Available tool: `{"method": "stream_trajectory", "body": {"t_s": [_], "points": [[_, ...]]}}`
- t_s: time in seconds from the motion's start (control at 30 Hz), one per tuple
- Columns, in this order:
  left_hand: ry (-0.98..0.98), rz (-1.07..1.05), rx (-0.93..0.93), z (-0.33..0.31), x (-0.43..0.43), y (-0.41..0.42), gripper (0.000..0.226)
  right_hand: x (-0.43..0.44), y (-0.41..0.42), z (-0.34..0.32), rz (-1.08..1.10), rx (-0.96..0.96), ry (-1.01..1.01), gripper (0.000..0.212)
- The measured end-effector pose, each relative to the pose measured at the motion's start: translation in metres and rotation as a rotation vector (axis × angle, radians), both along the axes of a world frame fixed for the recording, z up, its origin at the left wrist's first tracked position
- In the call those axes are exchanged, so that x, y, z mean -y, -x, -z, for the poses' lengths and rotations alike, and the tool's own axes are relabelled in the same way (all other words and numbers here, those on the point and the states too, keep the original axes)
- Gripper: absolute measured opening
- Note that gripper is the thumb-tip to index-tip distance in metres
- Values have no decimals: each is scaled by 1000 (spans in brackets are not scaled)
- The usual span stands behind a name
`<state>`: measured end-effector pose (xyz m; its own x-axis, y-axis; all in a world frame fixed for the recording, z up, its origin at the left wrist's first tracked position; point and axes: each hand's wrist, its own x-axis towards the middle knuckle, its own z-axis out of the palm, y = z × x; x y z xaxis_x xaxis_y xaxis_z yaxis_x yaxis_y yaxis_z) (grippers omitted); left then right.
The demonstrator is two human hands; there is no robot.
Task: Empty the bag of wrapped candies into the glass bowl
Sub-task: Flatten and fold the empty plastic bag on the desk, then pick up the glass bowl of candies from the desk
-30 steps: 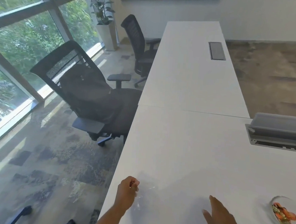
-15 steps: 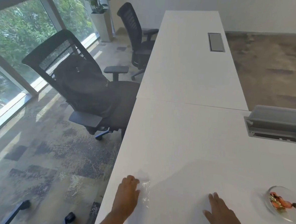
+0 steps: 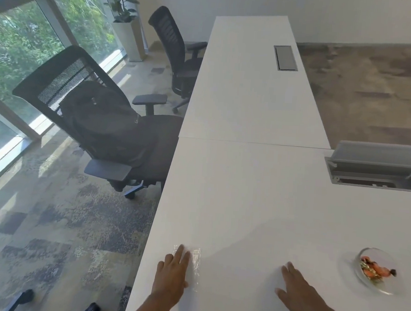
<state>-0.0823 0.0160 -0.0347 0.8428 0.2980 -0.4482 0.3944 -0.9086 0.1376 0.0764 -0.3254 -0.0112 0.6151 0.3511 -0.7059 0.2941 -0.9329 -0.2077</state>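
A clear plastic bag lies flat and looks empty on the white table, near its left edge. My left hand rests palm down on the bag with the fingers spread. My right hand lies flat on the bare table further right, fingers apart, holding nothing. The glass bowl stands at the right, well past my right hand, with orange and green wrapped candies inside it.
An open grey cable box is set into the table at the back right, a closed one farther back. A black office chair with a dark backpack stands left of the table; another chair and a potted plant stand beyond.
My left hand was closed on the bag's edge, then opened and flattened over the bag on the table. My right hand stayed flat on the table. The camera tilted slightly.
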Motion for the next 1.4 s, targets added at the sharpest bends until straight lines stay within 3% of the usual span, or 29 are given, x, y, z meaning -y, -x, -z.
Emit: {"method": "stream_trajectory", "body": {"t_s": [0.2,0.4,0.6,0.77,0.9,1.0,1.07,1.13,1.2,1.23,1.33,1.4], "points": [[11,-73,-6,-11,6,-4,80,5,-2,0,54,-16,-54,79],[9,-139,170,-21,21,-24,58,6,-9,-22,196,85,-241,70],[366,-221,386,-37,102,-90,37,59,-30,-36,503,411,-439,57],[638,-272,362,-59,188,-155,41,112,-51,-45,772,603,-480,53],[747,-191,275,-69,256,-193,43,155,-63,-49,1065,556,-456,51],[869,-269,171,-70,297,-213,10,183,-71,-47,1231,435,-435,50],[893,-270,141,-64,323,-225,36,198,-74,-39,1279,345,-420,53],[904,-290,133,-64,343,-233,34,206,-77,-34,1343,268,-424,52],[935,-314,84,-61,360,-241,27,214,-81,-26,1422,207,-462,36],[934,-328,77,-60,366,-244,29,215,-83,-22,1449,168,-488,27],[928,-346,89,-48,383,-255,44,221,-89,-11,1515,92,-580,32],[934,-389,62,-41,391,-260,45,225,-89,-11,1542,34,-659,24]]}}
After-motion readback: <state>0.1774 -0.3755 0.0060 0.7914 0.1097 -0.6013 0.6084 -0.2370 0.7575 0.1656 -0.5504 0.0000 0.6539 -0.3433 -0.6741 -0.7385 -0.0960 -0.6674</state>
